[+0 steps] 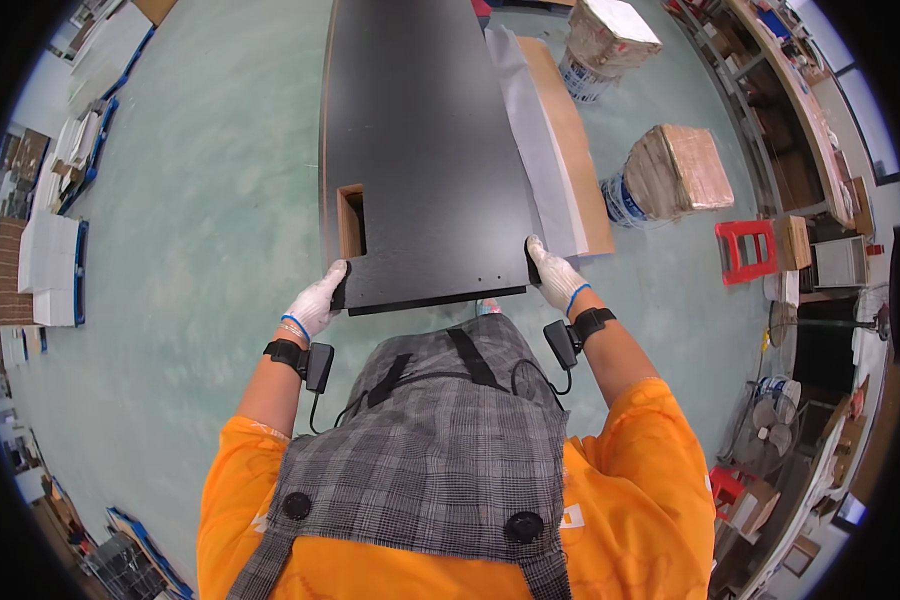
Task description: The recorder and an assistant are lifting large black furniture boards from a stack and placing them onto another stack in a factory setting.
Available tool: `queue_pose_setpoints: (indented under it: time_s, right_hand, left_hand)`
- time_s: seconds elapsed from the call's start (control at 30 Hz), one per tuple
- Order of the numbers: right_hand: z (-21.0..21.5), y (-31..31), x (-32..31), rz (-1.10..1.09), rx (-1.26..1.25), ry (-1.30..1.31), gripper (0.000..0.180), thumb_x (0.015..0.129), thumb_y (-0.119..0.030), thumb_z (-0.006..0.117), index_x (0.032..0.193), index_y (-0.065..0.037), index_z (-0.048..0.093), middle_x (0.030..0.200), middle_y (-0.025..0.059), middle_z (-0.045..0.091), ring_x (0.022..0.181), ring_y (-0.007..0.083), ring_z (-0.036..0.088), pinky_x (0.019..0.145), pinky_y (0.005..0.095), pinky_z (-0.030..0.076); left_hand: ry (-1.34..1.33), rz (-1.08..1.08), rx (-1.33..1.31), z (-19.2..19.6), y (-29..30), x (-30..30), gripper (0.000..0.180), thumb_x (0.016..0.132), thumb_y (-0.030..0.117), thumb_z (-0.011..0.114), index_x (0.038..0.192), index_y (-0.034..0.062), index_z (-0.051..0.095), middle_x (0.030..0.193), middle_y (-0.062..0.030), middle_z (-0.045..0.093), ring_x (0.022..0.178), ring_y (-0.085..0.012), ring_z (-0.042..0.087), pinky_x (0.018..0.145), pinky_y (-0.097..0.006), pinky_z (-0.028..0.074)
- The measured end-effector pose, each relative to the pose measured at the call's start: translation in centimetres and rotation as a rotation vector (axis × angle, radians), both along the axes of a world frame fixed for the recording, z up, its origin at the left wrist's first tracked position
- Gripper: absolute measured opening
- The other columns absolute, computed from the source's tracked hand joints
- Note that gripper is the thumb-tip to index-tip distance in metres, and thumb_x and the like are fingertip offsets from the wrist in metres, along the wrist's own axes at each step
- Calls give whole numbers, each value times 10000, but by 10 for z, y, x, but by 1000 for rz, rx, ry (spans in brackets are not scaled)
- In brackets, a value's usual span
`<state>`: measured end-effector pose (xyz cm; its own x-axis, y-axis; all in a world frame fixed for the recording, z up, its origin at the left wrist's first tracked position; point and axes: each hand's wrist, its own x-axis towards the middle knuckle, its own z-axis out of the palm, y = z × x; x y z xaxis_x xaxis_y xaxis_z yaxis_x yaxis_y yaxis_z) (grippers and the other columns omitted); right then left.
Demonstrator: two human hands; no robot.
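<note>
Long black panel (420,150) in upper centre of frame, running from top edge down to near end at mid-frame. Left hand (315,300) clamped on near left corner, right hand (555,275) clamped on near right corner. Rectangular notch (351,222) just above left grip.

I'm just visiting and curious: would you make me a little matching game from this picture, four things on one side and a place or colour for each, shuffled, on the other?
Things:
1. black panel
2. left hand
3. red stool
4. right hand

Places or colours:
A. stands on the green floor at the right, apart from the person
B. white glove gripping the panel's near right corner
C. long and dark, with a rectangular notch in its left edge
D. white glove gripping the panel's near left corner

Pairs: 1-C, 2-D, 3-A, 4-B
</note>
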<state>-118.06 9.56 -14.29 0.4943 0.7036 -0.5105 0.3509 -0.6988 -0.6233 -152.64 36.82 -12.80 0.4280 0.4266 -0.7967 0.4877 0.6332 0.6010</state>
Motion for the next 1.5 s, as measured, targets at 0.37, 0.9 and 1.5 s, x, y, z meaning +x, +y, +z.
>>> queue_pose_setpoints:
  time_s: [0.37,0.9,1.5]
  right_hand:
    - [-23,-11,3,167,-49,-125,758,868,31,597,1493,6,169,1166,329,586,1096,465,583,915,471,498]
    - [-113,-59,-21,371,26,-585,333,898,-127,553,1206,-2,559,1129,202,654,1155,344,586,921,419,487]
    - [-131,-38,-37,-174,-162,-234,296,904,-365,600,1059,-144,722,1033,153,701,992,336,661,866,410,511]
  left_hand:
    - [-39,5,54,5,-6,0,726,913,589,575,1505,216,380,1483,-19,436,1364,-230,394,1087,-555,308]
    - [-187,376,-70,-76,-7,-50,669,960,417,561,1453,-2,389,1433,-177,480,1310,-339,465,1091,-501,356]
    - [230,-60,686,-136,-53,-31,385,810,330,745,1091,69,709,1054,-139,725,1011,-334,667,844,-374,488]
